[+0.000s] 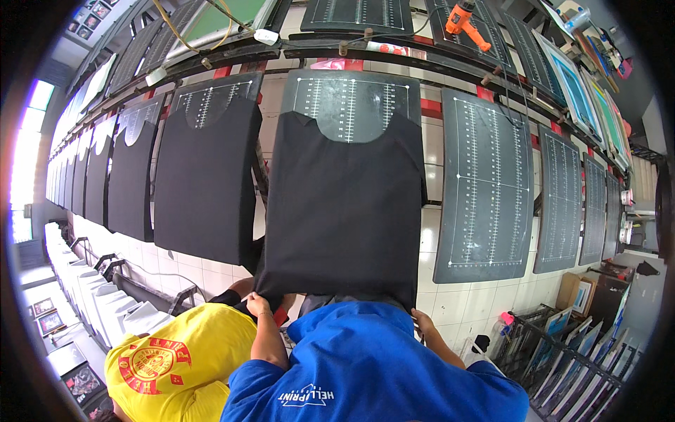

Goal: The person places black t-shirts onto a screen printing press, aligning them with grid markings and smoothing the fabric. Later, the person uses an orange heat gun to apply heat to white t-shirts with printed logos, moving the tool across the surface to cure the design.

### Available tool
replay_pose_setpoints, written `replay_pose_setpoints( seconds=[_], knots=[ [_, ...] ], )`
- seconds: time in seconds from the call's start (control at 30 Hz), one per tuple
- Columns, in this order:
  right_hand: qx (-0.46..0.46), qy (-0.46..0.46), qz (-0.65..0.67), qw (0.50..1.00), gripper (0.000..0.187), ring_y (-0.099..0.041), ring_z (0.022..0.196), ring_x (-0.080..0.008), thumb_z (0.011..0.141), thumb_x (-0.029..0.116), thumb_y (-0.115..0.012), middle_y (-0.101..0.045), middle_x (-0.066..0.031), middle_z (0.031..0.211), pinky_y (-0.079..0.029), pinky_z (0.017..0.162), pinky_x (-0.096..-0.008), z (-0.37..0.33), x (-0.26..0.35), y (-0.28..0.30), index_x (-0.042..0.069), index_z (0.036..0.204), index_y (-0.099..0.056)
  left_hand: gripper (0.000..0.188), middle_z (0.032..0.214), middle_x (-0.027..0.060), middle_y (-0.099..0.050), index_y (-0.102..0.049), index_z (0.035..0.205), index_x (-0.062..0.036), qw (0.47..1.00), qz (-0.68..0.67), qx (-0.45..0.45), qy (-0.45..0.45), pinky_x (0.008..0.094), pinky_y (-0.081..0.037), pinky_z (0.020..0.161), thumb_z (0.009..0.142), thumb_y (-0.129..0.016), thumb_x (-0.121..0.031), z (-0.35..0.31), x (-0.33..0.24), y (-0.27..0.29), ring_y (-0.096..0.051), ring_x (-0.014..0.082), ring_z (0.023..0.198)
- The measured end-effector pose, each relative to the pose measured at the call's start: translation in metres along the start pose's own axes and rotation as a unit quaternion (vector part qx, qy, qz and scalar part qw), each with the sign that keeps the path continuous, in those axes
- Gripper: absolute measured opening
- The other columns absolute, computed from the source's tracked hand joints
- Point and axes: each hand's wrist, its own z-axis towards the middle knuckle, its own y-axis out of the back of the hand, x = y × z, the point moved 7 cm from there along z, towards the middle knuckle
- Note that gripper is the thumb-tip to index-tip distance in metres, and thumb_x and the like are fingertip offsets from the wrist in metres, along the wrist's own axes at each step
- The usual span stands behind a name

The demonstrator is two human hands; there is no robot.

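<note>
A black T-shirt (344, 211) lies stretched over the dark board (358, 88) in front of me, its neckline toward the far end. The board's white ruler marks show above the collar. My left hand (258, 304) pinches the shirt's near left corner at the hem. At the near right corner my right hand (422, 322) has its fingers closed on the hem's edge, partly hidden by the cloth. The hem hangs just in front of my blue shirt.
On my left a co-worker in a yellow shirt (183, 359) bends beside another black T-shirt (204, 176) on its board. Bare marked boards (485, 190) line the right. An orange heat gun (467, 27) rests at the far side. A rack of frames (576, 352) stands at lower right.
</note>
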Motion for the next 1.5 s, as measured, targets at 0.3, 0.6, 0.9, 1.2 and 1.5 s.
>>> replay_pose_setpoints(
  seconds=[0.3, 0.6, 0.9, 1.2, 1.5],
  knots=[
    [0.219, 0.105, -0.537, 0.808, 0.053, -0.068, 0.097, -0.0222, 0.1, 0.046, -0.057, -0.073, -0.0138, 0.108, -0.055, 0.083, -0.0339, -0.1, 0.173, -0.105, 0.0, 0.127, -0.064, 0.037, 0.085, 0.0121, -0.077, -0.073, 0.095, 0.0009, 0.738, 0.118, 0.642, -0.171, 0.0284, -0.054, 0.058, 0.102, -0.054, -0.03, -0.03, -0.264, 0.061, -0.071, 0.0195, 0.069],
    [-0.216, 0.692, -0.377, 0.577, 0.044, -0.059, 0.123, -0.0357, 0.094, 0.019, -0.066, -0.063, -0.0172, 0.129, -0.049, 0.1, -0.0425, -0.162, 0.554, -0.213, 0.003, 0.133, -0.056, 0.039, 0.111, 0.0161, -0.056, -0.06, 0.124, -0.0057, 0.707, -0.043, 0.08, -0.701, 0.0442, -0.046, 0.093, 0.085, -0.06, 0.002, -0.071, -0.604, 0.048, -0.055, 0.0364, 0.103],
    [-0.222, 0.592, -0.521, 0.574, 0.017, -0.061, 0.1, -0.034, 0.088, 0.019, -0.071, -0.064, -0.01, 0.106, -0.05, 0.084, -0.0455, -0.121, 0.639, -0.228, 0.005, 0.094, -0.063, 0.013, 0.106, 0.0057, -0.059, -0.064, 0.1, -0.0078, 0.655, -0.045, 0.033, -0.754, 0.0422, -0.042, 0.088, 0.088, -0.068, -0.01, -0.061, -0.65, 0.014, -0.053, 0.0297, 0.1],
    [-0.155, 0.693, -0.381, 0.592, 0.017, -0.063, 0.093, -0.0361, 0.094, 0.018, -0.065, -0.067, -0.0132, 0.096, -0.049, 0.081, -0.0425, -0.123, 0.641, -0.204, 0.004, 0.102, -0.061, 0.014, 0.084, 0.0189, -0.067, -0.058, 0.097, -0.0047, 0.698, -0.099, 0.152, -0.692, 0.0474, -0.05, 0.066, 0.099, -0.06, -0.018, -0.035, -0.662, 0.011, -0.065, 0.0414, 0.077],
    [-0.215, 0.723, -0.387, 0.53, 0.019, -0.068, 0.081, -0.0382, 0.098, 0.026, -0.063, -0.071, -0.0138, 0.089, -0.052, 0.067, -0.0444, -0.121, 0.662, -0.216, 0.008, 0.099, -0.063, 0.027, 0.072, 0.0201, -0.065, -0.053, 0.09, -0.0053, 0.64, -0.002, 0.11, -0.76, 0.0516, -0.048, 0.059, 0.1, -0.059, -0.03, -0.028, -0.701, 0.0, -0.062, 0.0441, 0.069]
  ],
)
